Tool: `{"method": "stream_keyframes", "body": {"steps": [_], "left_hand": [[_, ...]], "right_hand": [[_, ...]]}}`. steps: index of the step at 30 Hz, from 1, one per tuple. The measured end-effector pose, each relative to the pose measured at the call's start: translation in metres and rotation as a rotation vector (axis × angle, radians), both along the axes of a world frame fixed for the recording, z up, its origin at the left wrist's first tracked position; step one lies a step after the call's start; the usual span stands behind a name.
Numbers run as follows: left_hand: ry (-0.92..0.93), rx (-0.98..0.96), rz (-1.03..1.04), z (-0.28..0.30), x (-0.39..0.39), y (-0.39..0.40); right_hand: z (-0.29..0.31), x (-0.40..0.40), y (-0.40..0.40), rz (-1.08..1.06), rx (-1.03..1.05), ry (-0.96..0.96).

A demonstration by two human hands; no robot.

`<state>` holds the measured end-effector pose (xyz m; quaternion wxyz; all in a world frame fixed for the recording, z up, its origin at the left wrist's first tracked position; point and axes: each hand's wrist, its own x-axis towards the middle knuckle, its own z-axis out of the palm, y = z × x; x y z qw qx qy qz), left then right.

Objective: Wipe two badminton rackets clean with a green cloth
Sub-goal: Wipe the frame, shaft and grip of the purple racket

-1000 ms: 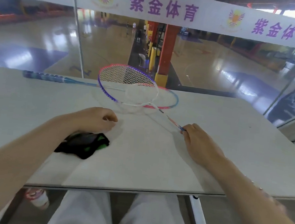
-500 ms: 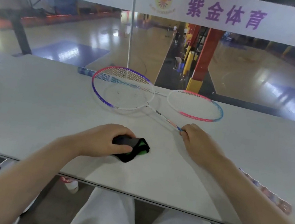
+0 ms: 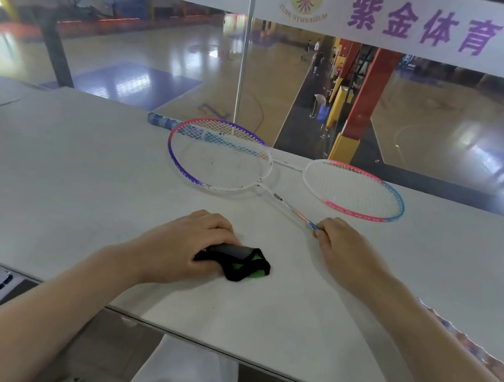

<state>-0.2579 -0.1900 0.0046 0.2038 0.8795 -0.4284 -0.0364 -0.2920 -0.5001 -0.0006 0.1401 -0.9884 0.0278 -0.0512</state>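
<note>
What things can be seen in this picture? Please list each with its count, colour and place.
racket: one, purple and pink frame, far middle of the table, its head over the other's blue handle
racket: one, pink and blue frame, far right
cloth: one, black and green, near middle
table: one, pale grey, across the view
left hand: grip on the cloth
right hand: grip on the purple racket's shaft
</note>
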Motion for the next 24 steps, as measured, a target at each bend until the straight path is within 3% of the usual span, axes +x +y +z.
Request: {"method": "stream_keyframes", "body": {"steps": [5,13,18,24], "left_hand": [[0.053,-0.252,0.26,0.002,0.009,-0.003],[0.652,-0.724,0.685,0.023,0.027,-0.001],[1.14,-1.144,0.695,0.028,0.037,0.0],[1.198,-1.316,0.734,0.024,0.047,-0.026]], "right_hand": [[0.006,0.005,0.001,-0.008,0.033,-0.003],[0.021,0.01,0.004,-0.012,0.112,0.01],[0.027,0.014,0.007,0.0,0.169,-0.007],[0.029,0.016,0.019,0.024,0.183,0.0]]}}
